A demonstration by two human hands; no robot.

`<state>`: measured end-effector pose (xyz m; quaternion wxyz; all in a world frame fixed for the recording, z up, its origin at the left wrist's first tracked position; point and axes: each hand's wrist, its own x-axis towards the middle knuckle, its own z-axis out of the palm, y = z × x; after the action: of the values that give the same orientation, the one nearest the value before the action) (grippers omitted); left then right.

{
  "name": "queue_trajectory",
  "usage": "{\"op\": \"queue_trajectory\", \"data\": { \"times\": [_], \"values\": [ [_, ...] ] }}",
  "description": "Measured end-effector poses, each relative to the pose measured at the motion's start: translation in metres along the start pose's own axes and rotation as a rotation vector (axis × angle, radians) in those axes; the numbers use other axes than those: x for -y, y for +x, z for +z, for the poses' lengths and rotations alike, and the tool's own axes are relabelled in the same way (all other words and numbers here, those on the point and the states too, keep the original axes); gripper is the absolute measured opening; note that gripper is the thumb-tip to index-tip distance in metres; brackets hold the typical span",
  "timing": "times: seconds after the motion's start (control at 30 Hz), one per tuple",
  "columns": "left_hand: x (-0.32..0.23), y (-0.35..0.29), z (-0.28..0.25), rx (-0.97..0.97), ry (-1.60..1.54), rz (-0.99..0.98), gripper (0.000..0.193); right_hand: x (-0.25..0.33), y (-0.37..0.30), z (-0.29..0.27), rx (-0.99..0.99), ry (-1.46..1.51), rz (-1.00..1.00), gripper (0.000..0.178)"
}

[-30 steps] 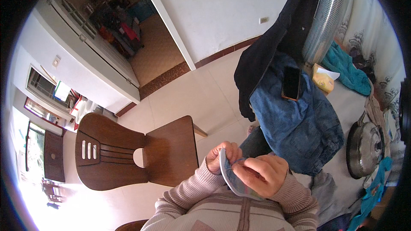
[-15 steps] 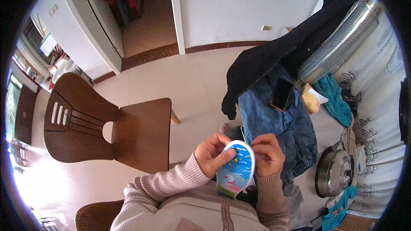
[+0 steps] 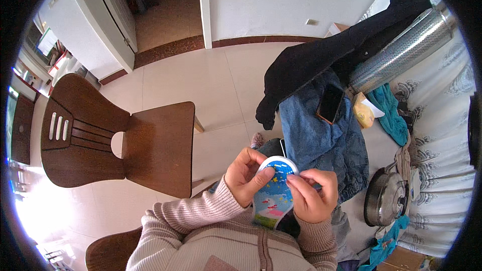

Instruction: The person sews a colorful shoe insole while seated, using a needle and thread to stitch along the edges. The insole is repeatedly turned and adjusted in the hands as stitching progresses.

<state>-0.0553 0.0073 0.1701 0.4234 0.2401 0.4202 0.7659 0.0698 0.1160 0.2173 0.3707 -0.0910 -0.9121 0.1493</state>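
An embroidered insole [image 3: 275, 195], blue with a white rim, yellow stars and a pink-and-white figure over a green patch, is held up before my chest. My left hand [image 3: 247, 176] grips its upper left edge, thumb on the stitched face and fingers behind. At the upper right edge, the fingertips of my right hand [image 3: 315, 193] are pinched together against the stitched face. Whatever sits between them is too small to make out.
A brown wooden chair [image 3: 158, 148] stands to the left. At right, jeans [image 3: 306, 120] carry a phone [image 3: 330, 104], beside a black garment [image 3: 311, 68], a yellow tissue pack [image 3: 362, 111] and a metal mesh cylinder [image 3: 401, 50]. A lidded pot [image 3: 385, 198] is at lower right.
My right hand has shifted from beside the insole's rim onto its face, and the pinch is lower. My left hand keeps its grip. The whole view has shifted slightly.
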Motion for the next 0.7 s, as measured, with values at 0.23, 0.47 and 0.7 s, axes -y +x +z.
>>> {"op": "queue_trajectory", "data": {
  "times": [0.23,0.47,0.7],
  "values": [
    [-0.001,0.005,-0.007,0.088,0.383,0.097,0.029,-0.008,0.007,0.021,0.036,-0.079,-0.281,0.029],
    [-0.011,0.003,-0.012,0.000,0.464,-0.095,0.022,-0.004,-0.005,0.019,0.051,0.226,-0.253,0.010],
    [-0.011,0.001,-0.016,-0.030,0.298,-0.191,0.026,0.017,-0.010,0.029,-0.170,0.735,0.271,0.020]
  ]
}}
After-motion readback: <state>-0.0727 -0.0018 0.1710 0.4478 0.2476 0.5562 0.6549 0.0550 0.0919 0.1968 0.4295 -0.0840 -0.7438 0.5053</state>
